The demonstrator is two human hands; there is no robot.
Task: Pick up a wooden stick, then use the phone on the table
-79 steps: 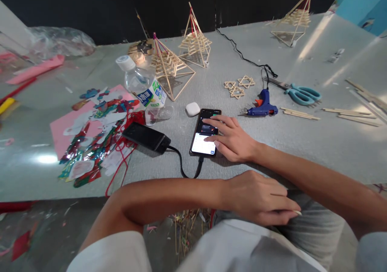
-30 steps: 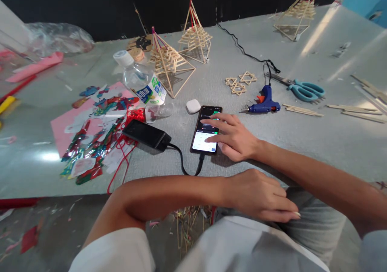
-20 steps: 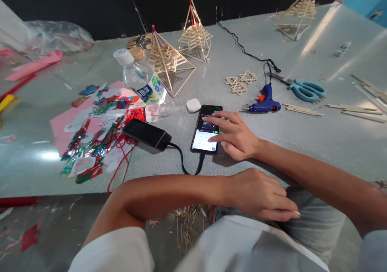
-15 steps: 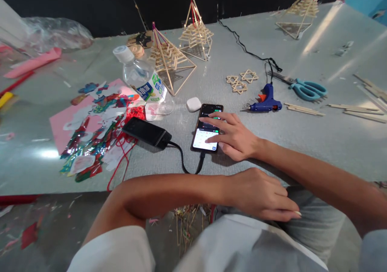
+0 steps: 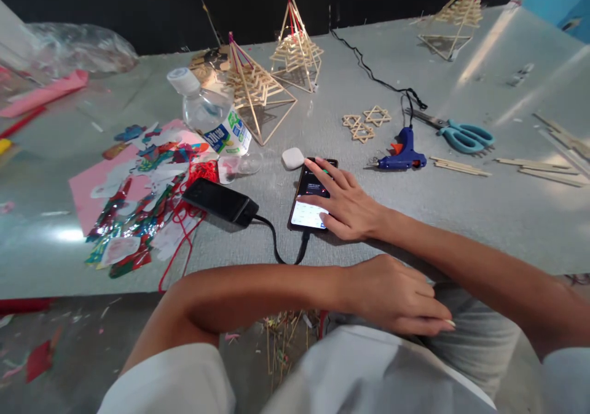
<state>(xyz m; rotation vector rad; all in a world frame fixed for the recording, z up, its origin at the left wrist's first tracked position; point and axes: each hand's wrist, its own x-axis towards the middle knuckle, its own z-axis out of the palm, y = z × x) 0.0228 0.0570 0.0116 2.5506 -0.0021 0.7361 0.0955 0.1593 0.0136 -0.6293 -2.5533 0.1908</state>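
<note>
My right hand [image 5: 348, 208] lies over a phone [image 5: 306, 217] flat on the table, fingers spread and touching its lit screen. The screen is dark at the top with a white keyboard-like area below; part is hidden under the fingers. A black cable [image 5: 275, 236] runs from the phone's lower end to a black power bank [image 5: 216, 200]. At the table's front edge my left hand [image 5: 391, 294] rests with its fingers curled together; nothing shows in it, though its palm is hidden. Beside the phone's top left corner sits a small white rounded case [image 5: 292, 158].
Left are a tilted plastic bottle [image 5: 207, 110], red yarn [image 5: 203, 171] and coloured scraps [image 5: 133, 217]. Stick pyramids [image 5: 260, 85] stand behind. Small stick stars [image 5: 362, 132], a blue glue gun [image 5: 403, 153], scissors [image 5: 465, 136] and loose sticks [image 5: 461, 166] lie to the right.
My right hand has shifted slightly left over the phone, its fingers more spread, with the index fingertip now at the screen's upper edge. My left hand stays where it was.
</note>
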